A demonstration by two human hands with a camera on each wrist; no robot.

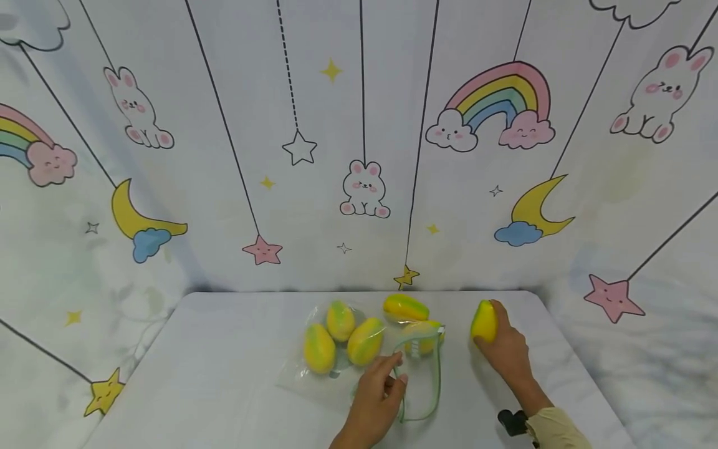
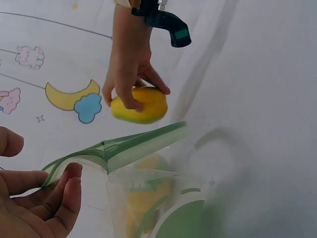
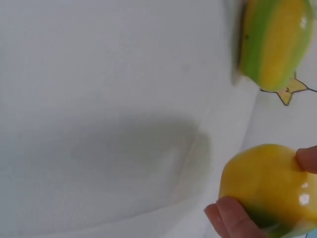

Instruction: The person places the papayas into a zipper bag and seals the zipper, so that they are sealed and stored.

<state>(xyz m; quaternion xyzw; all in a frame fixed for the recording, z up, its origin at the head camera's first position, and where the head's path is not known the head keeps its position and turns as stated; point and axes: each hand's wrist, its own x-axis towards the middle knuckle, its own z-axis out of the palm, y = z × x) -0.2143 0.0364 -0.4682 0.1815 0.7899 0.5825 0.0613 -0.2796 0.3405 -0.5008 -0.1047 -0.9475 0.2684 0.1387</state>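
Observation:
My left hand [image 1: 374, 399] pinches the green rim of a clear plastic zip bag [image 1: 438, 380], its mouth standing open in the left wrist view. Three yellow-green mango-like fruits, one of them a front fruit [image 1: 320, 349], show through the clear plastic at the left. My right hand [image 1: 507, 349] grips another mango-like fruit [image 1: 484, 322] between thumb and fingers, to the right of the bag. In the left wrist view this held fruit [image 2: 141, 105] hangs beyond the bag's mouth, with a shadow beneath it in the right wrist view.
One mango-like fruit [image 1: 406, 307] lies behind the bag near the table's back edge. Another fruit [image 1: 424, 337] overlaps the bag's green rim. The white-covered table [image 1: 224, 374] meets a printed cloth backdrop [image 1: 314, 218]. A black device [image 1: 513, 423] is at my right wrist.

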